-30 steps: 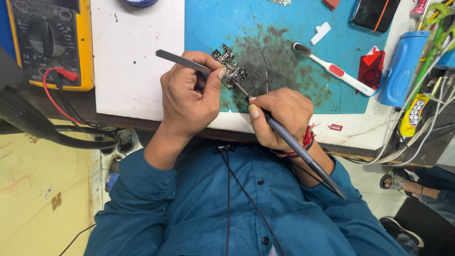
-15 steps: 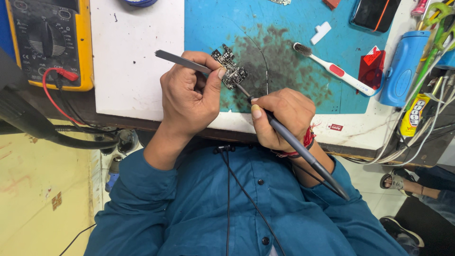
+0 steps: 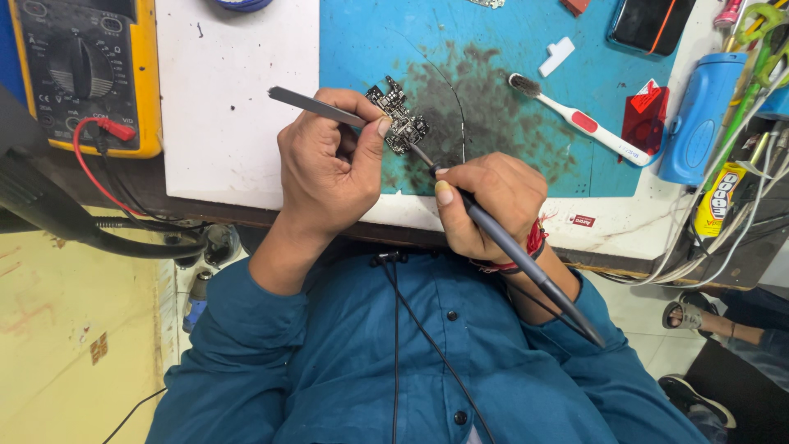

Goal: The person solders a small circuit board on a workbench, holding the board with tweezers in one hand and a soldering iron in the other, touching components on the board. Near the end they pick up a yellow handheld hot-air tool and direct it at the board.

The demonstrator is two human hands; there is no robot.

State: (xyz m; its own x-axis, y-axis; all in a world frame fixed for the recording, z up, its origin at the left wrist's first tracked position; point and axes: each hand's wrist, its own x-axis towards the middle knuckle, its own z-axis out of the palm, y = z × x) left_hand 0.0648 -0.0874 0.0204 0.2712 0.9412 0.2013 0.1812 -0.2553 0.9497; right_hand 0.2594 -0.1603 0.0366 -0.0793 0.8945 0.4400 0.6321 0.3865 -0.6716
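Left hand (image 3: 329, 168) fingers pinch tweezers (image 3: 316, 107) at circuit board (image 3: 399, 123) on blue mat (image 3: 509, 107), tabletop centre. Right hand (image 3: 489, 205) fingers grip soldering iron (image 3: 509, 247); tip seemingly touching board.

Open passage: the bare white board (image 3: 230, 99) beyond the left hand (image 3: 329, 168), and blue mat (image 3: 493, 49) above the circuit board (image 3: 399, 119). Obstructions: toothbrush (image 3: 575, 119) and blue bottle (image 3: 699, 119) rightward, yellow multimeter (image 3: 82, 70) leftward.
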